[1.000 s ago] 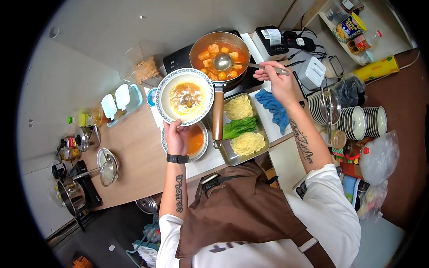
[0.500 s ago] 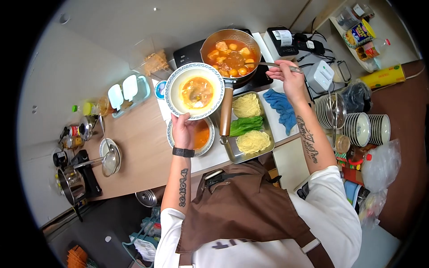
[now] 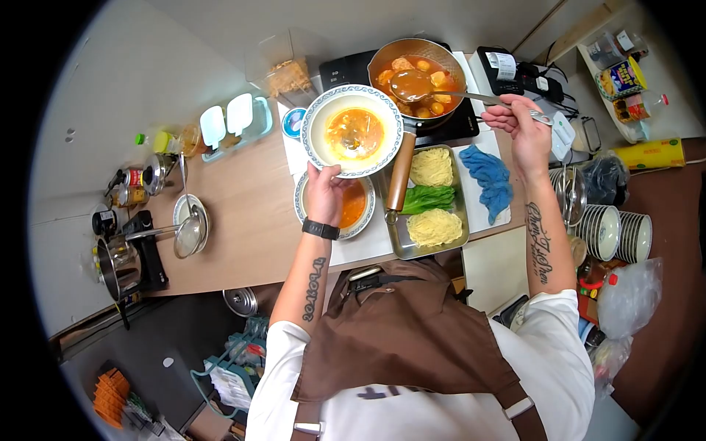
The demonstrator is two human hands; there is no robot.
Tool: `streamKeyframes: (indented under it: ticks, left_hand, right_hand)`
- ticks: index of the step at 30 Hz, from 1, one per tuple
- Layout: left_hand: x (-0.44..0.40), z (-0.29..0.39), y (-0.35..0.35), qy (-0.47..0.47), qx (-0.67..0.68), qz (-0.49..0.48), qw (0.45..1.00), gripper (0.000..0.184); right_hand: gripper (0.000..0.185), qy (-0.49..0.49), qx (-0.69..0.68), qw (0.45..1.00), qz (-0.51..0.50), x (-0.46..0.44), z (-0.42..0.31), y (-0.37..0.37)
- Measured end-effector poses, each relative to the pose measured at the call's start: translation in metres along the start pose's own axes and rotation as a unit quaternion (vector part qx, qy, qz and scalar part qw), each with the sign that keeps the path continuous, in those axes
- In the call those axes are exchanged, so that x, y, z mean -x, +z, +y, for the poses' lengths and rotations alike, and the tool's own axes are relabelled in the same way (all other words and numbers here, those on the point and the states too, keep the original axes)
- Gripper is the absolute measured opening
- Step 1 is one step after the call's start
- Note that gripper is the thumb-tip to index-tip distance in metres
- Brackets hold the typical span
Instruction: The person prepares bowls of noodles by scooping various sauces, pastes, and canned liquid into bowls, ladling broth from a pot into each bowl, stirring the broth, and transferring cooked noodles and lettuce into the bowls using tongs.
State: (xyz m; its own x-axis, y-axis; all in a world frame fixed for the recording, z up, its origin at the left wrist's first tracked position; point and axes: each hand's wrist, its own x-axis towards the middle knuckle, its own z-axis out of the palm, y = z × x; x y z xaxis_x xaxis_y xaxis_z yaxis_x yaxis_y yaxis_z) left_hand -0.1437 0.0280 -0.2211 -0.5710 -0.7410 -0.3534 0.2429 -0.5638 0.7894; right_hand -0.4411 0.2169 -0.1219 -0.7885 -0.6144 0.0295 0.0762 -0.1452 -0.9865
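From afar, I see the right hand (image 3: 525, 128), fingers around a ladle (image 3: 471, 95) of brown liquid over the pan (image 3: 416, 47); the left hand (image 3: 326, 195) pinches a bowl (image 3: 317, 136) alongside by its near edge. I'd keep ladle level, bowl steady, against drips.

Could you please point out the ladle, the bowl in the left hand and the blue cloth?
Ladle (image 3: 474, 95): head view, on its handle.
Held bowl (image 3: 317, 138): head view, bare inner wall, left side.
Blue cloth (image 3: 486, 181): head view, middle of its crumpled surface.
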Motion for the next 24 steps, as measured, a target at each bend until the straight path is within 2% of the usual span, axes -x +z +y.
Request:
streamKeyframes:
  ticks: [12,16,19,20,23,24]
  left_hand:
    - [0.000,0.000,0.000,0.000,0.012,-0.011,1.000,0.046]
    - [-0.001,-0.003,-0.002,-0.005,0.013,-0.006,1.000,0.047]
    - [-0.002,-0.003,-0.004,-0.006,0.009,-0.007,1.000,0.048]
    - [-0.003,-0.004,-0.005,-0.005,0.009,-0.010,1.000,0.048]
    - [-0.004,-0.005,-0.008,-0.003,0.008,-0.012,1.000,0.048]
    - [-0.003,-0.004,-0.007,-0.003,0.009,-0.009,1.000,0.049]
  right_hand:
    - [0.026,0.022,0.016,0.985,-0.171,0.023,0.004,0.028]
    - [0.023,-0.026,0.074,0.968,-0.238,0.035,-0.003,0.029]
    - [0.021,-0.197,0.189,0.908,-0.317,0.037,-0.012,0.019]
    - [0.020,-0.229,0.209,0.899,-0.310,0.038,-0.013,0.016]
    - [0.019,-0.218,0.187,0.930,-0.229,0.033,-0.004,0.005]
    - [0.020,-0.167,0.158,0.960,-0.159,0.034,0.000,0.007]
